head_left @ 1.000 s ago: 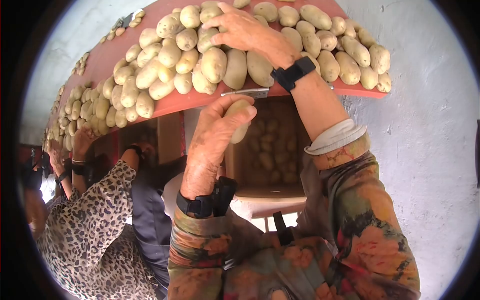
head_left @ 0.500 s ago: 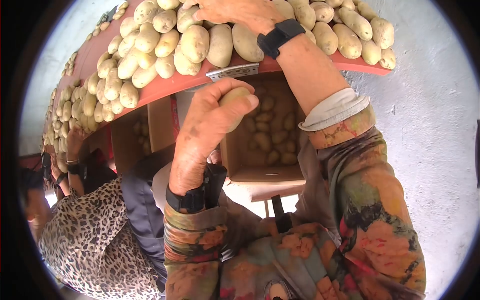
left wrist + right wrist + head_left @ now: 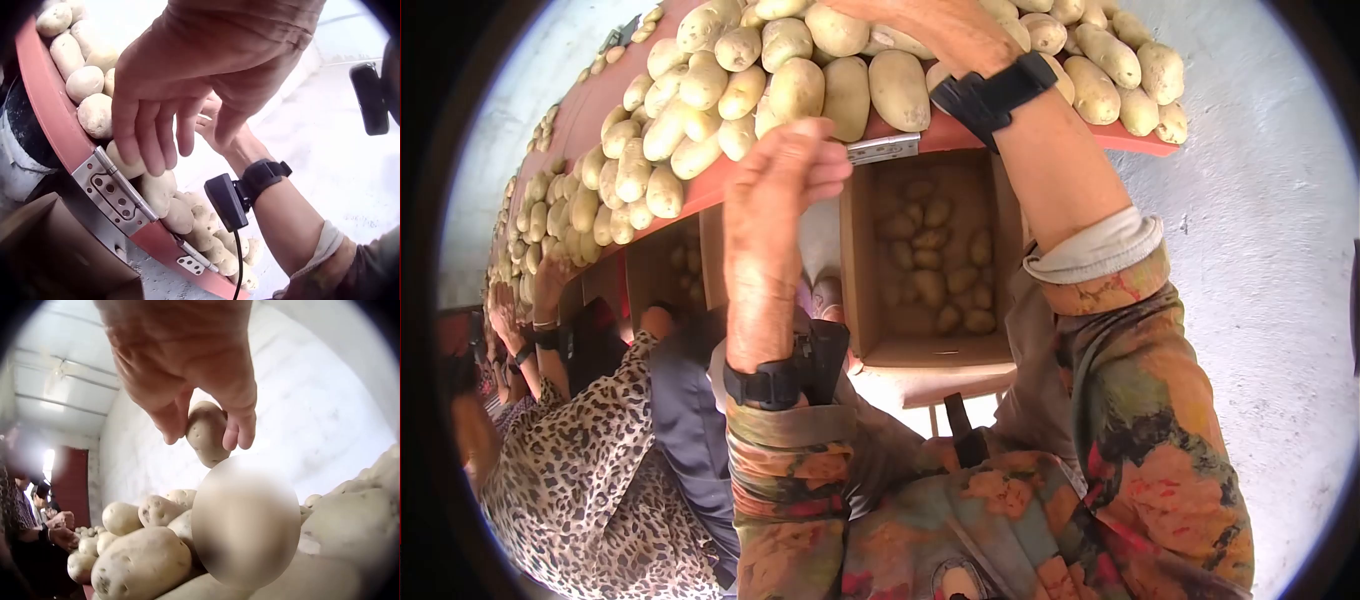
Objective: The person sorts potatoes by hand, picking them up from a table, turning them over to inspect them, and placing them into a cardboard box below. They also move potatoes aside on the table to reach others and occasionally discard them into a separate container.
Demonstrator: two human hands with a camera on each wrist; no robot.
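My left hand point(image 3: 768, 205) is at the near table edge with no potato in it. Its fingers point(image 3: 149, 134) hang loosely in the left wrist view, close to the potatoes along the edge. At the top of the head view my right hand point(image 3: 950, 35) reaches over the pile, partly cut off by the frame. In the right wrist view it pinches a potato point(image 3: 207, 434) between thumb and fingers, above the heaped potatoes point(image 3: 142, 562). An open cardboard box point(image 3: 930, 352) below the edge holds several potatoes point(image 3: 930, 287).
The red tabletop point(image 3: 580, 95) curves off to the left, bearing more potato piles point(image 3: 560, 215). A metal hinge point(image 3: 885, 149) is on its near edge. A pale wall point(image 3: 1250, 250) stands on the right. To the left, a person in a leopard-print top point(image 3: 605, 440) sits close by.
The potato has left my left hand, whose fingers have loosened as it moved left and up to the table edge. My right hand has shifted over the pile and lifted a potato.
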